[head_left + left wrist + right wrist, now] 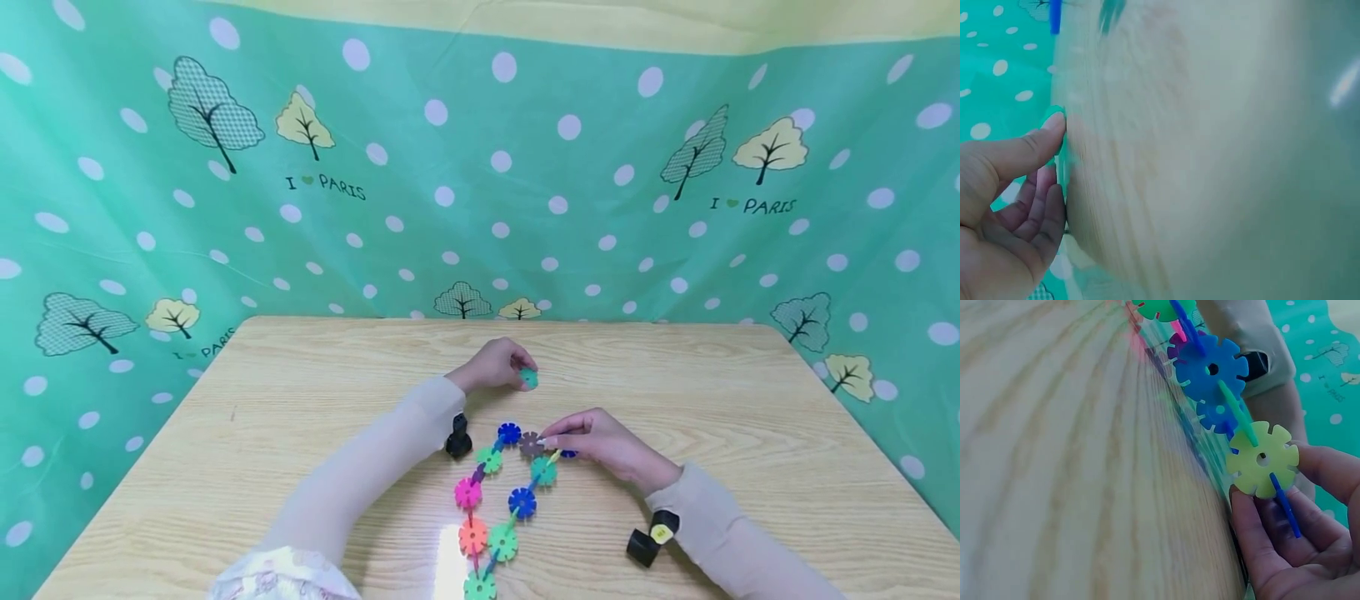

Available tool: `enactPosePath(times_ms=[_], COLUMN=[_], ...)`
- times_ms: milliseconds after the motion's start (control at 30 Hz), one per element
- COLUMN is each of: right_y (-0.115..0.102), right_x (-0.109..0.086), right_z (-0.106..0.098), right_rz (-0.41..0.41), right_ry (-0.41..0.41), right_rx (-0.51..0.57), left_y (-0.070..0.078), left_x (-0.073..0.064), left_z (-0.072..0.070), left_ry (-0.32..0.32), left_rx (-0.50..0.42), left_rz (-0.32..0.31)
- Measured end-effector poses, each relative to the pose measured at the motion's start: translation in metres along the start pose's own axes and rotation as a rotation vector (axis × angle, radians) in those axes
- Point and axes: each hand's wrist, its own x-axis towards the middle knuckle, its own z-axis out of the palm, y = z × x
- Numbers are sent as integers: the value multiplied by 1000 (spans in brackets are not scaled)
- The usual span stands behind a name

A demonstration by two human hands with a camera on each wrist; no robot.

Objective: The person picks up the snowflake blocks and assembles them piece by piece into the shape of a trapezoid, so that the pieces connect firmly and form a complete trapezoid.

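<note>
A chain of colourful notched discs, slotted crosswise into one another, lies in a loop on the table. My right hand (600,442) pinches the yellow disc (1246,469) near one end of the chain. A blue disc (1286,509), seen edge-on, is slotted into that yellow one. Close by the right fingertips lies a dull purple disc (529,444), beside a dark blue disc (509,432). Farther back, my left hand (497,364) holds a loose green disc (529,379) between thumb and fingers, apart from the chain. In the left wrist view this green disc is mostly hidden behind the thumb.
The chain runs toward the table's front edge, through a pink disc (468,492), an orange disc (472,537) and a light green disc (480,586). Black wrist cameras sit on both sleeves. A green dotted curtain (480,183) hangs behind the wooden table (750,392).
</note>
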Motion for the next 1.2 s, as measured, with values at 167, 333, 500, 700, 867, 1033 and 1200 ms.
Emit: enactPosePath(times_ms=[167, 333, 500, 700, 867, 1033, 1200], right_y=[2, 2, 0, 0, 1, 3, 1], right_x=[-1, -4, -7, -9, -9, -7, -8], right_z=[1, 3, 2, 1, 1, 1, 0], right_rz=[-7, -3, -6, -24, -27, -37, -54], right_ry=[-2, 21, 44, 41, 43, 51, 42], right_rx=[35, 49, 47, 56, 51, 40, 54], left_y=[-7, -9, 3, 23, 28, 32, 35], left_x=[-15, -35, -60, -93, -114, -125, -130], left_z=[-5, -6, -7, -4, 3, 10, 13], left_ry=[22, 20, 42, 34, 41, 85, 136], left_rx=[-78, -194, -238, -219, -195, -136, -79], left_rz=[-29, -54, 17, 100, 116, 132, 145])
